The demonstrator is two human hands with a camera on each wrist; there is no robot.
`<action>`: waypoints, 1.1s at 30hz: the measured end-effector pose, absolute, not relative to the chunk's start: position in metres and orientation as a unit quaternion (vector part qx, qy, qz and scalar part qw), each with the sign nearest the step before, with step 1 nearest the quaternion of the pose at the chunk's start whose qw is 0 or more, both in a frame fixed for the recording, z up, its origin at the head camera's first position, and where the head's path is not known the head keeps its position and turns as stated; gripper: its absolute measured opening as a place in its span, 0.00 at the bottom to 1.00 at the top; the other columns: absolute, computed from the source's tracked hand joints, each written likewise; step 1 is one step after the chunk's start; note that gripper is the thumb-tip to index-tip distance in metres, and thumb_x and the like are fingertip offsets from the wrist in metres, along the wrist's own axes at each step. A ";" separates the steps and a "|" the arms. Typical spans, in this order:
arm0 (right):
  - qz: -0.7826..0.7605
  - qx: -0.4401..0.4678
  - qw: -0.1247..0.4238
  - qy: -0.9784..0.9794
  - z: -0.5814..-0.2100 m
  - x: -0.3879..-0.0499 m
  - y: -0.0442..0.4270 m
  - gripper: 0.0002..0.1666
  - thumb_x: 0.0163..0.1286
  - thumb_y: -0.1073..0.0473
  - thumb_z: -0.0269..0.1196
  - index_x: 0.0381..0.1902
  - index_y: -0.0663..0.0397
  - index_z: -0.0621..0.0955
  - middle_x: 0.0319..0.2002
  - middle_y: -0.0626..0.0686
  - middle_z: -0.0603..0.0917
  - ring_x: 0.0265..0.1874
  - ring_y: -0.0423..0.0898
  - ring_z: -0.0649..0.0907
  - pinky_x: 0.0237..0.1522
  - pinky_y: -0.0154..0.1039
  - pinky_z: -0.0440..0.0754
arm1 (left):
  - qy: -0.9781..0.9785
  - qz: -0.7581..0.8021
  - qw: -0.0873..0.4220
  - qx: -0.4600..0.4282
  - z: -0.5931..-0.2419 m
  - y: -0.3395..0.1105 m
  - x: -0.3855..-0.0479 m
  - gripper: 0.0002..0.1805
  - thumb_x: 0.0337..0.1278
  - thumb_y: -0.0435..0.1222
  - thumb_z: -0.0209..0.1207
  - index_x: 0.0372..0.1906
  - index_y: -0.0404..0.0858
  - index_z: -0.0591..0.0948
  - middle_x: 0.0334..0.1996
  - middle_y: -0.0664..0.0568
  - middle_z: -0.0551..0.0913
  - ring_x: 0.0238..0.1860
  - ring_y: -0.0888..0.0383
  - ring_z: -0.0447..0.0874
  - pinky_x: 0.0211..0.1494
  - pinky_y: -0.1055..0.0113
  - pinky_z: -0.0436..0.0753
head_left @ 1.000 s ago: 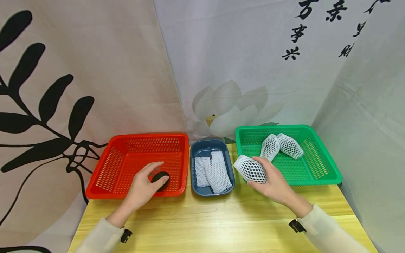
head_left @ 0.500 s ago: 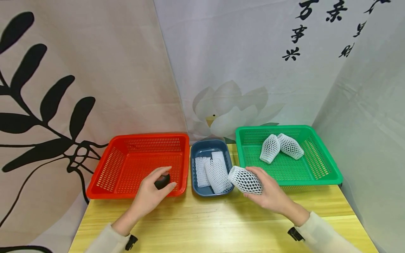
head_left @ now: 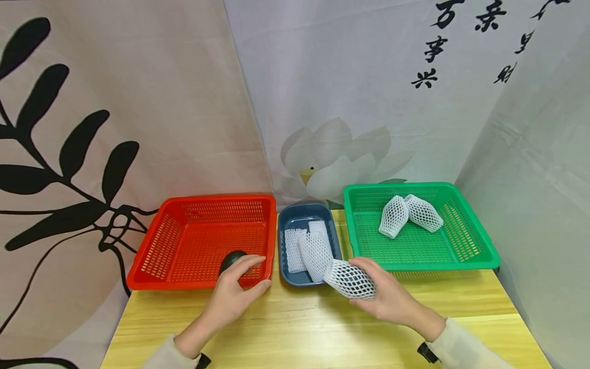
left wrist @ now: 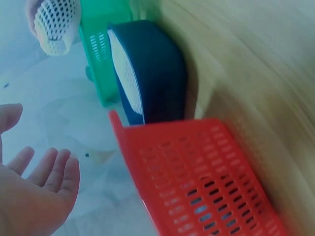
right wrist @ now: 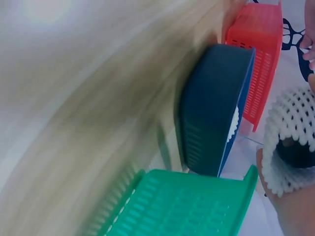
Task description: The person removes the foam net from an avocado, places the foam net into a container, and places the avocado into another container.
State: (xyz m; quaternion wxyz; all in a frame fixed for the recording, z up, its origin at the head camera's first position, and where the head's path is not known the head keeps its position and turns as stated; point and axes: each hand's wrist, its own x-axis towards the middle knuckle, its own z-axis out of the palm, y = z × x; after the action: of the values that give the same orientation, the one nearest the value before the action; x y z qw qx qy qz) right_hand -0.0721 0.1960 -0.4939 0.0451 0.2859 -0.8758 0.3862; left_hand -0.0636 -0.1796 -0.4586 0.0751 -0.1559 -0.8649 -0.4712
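My right hand (head_left: 387,297) grips a white foam fruit net (head_left: 351,279) just off the front right corner of the blue tray (head_left: 288,278). In the right wrist view, something dark and rounded (right wrist: 295,151) shows inside the net's open end. My left hand (head_left: 235,294) is over the front right corner of the red basket (head_left: 207,215), its thumb and fingers apart and holding nothing. Behind its fingers lies a dark, smooth, avocado-like fruit (head_left: 232,259) in that basket, partly hidden. More foam nets (head_left: 315,256) lie flat in the blue tray.
At the right stands a green basket (head_left: 442,251) with two filled white foam nets (head_left: 394,216) inside. The blue tray sits between both baskets on a wooden table (head_left: 295,333). A printed cloth (head_left: 359,92) hangs behind them.
My right hand has carried the foam net left and nearer, from the green basket toward the blue tray. My left hand has shifted right and nearer, away from the dark fruit, which stays in the red basket.
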 end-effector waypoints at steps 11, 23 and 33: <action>0.399 0.311 0.010 -0.863 -0.506 -0.062 0.189 0.51 0.49 0.63 0.82 0.71 0.52 0.73 0.67 0.51 0.77 0.57 0.46 0.82 0.56 0.50 0.85 | -0.851 -0.483 0.069 -0.195 -0.471 -0.162 -0.051 0.28 0.50 0.28 0.77 0.59 0.42 0.85 0.57 0.53 0.85 0.54 0.54 0.83 0.59 0.61 0.83; 0.393 0.323 -0.028 -0.860 -0.531 -0.052 0.185 0.51 0.50 0.62 0.81 0.72 0.51 0.73 0.65 0.50 0.78 0.55 0.45 0.82 0.56 0.50 0.85 | -0.842 -0.495 0.025 -0.214 -0.494 -0.147 -0.044 0.25 0.54 0.29 0.76 0.58 0.44 0.85 0.54 0.55 0.85 0.49 0.58 0.81 0.53 0.58 0.85; 0.370 0.331 -0.056 -0.866 -0.546 -0.047 0.182 0.48 0.52 0.58 0.81 0.71 0.53 0.73 0.65 0.47 0.78 0.56 0.44 0.82 0.57 0.50 0.84 | -0.838 -0.500 0.001 -0.217 -0.513 -0.140 -0.041 0.23 0.55 0.30 0.75 0.57 0.41 0.85 0.53 0.53 0.86 0.49 0.58 0.81 0.52 0.57 0.85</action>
State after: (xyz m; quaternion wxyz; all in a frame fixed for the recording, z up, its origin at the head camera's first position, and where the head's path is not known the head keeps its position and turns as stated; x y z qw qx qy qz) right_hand -0.0475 0.1820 -0.5463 -0.0556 0.3312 -0.8662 0.3701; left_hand -0.0409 -0.1397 -0.5132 0.0013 -0.2171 -0.8384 -0.5000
